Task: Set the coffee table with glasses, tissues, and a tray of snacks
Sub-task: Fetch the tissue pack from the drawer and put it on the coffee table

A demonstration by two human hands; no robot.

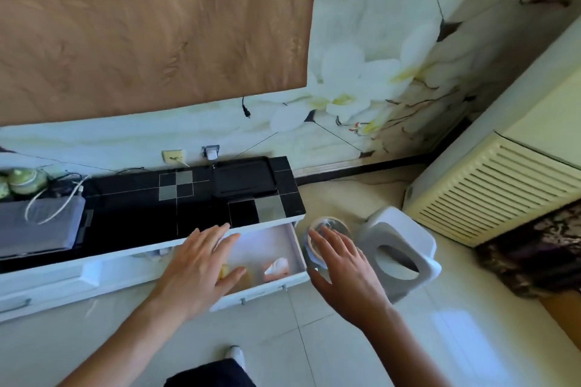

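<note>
A white drawer stands pulled out from the right end of a low cabinet with a black tiled top. Its long axis runs left to right along the cabinet front, and its open side faces up. Inside lie a few snacks: one pale, orange-tinted packet near the right wall and a yellowish item further left, both too blurred to tell apart by kind.

The left hand hovers over the drawer's left half, fingers straight and spread, grasping nothing. The right hand is released as well, fingers extended above a round jar that stands upright on the floor just beside the drawer's right end; I cannot tell whether the fingertips touch it.

A flat black tray lies on the cabinet top near the wall, its long side parallel to the wall. A white plastic stool stands right of the jar. A folded grey cloth lies at the cabinet's left end.
</note>
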